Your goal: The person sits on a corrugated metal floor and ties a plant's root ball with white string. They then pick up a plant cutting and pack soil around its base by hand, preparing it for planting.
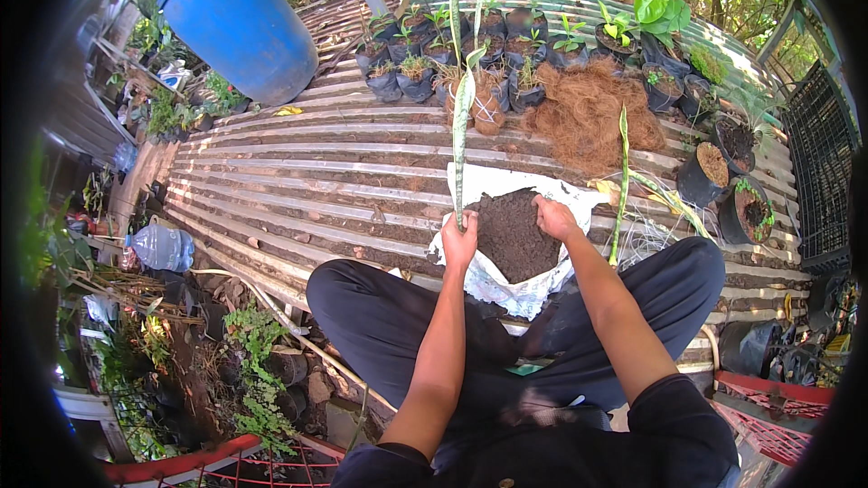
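Observation:
A long, mottled green snake plant leaf (463, 149) stands nearly upright in my left hand (459, 242), whose fingers are closed round its lower end. Just right of that hand, dark soil (515, 239) fills an opened white plastic sack (495, 287) between my crossed legs. My right hand (555, 220) is closed at the sack's right rim, its fingertips against the soil's edge and partly hidden. Another narrow snake plant leaf (622, 185) rises to the right of the sack, near my right knee.
Ridged metal sheets (298, 172) cover the ground. Several potted seedlings in black bags (416, 81) line the back beside brown coconut fibre (597, 117). A blue barrel (240, 27) stands back left, a plastic water bottle (161, 246) lies left, and black pots (702, 176) and a black crate (818, 163) are right.

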A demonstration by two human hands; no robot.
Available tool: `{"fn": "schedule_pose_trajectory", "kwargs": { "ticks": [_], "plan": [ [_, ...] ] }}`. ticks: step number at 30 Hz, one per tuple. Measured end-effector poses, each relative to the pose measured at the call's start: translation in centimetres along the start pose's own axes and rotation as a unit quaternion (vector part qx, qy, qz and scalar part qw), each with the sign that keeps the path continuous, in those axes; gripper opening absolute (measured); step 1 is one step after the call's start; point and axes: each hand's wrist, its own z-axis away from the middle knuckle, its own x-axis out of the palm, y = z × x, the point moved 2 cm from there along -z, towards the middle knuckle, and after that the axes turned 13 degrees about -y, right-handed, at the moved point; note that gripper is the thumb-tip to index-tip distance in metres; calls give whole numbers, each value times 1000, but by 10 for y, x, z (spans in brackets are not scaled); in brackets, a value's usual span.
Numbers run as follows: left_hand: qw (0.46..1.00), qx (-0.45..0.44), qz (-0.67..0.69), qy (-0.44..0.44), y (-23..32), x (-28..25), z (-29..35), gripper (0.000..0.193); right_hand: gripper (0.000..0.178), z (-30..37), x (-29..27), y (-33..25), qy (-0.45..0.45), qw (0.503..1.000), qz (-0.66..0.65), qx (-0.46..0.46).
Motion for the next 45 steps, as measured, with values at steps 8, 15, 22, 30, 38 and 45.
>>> {"fn": "schedule_pose_trajectory", "kwargs": {
  "ticks": [8, 15, 22, 30, 38, 45],
  "plan": [
    [1000, 3, -7, 8, -1, 0, 0, 18, 20, -6, 17, 8, 1, 995, 100, -25],
    [1000, 4, -10, 9, -5, 2, -1, 20, 14, 1, -6, 0, 45, 998, -14, -35],
    [999, 3, -35, 2, -3, 4, 0, 20, 18, -7, -87, 13, 94, 991, -94, 1],
    [1000, 11, -8, -5, 1, 5, -1, 21, 36, -11, -196, 32, 283, 952, -4, 115],
    [999, 39, -27, -6, 3, 10, 1, 21, 24, 18, -196, 38, 351, 905, -126, 204],
    [998, 47, 1, -29, 9, 12, 4, 22, 16, -1, -110, 71, 196, 933, -278, 118]
  ]
}}
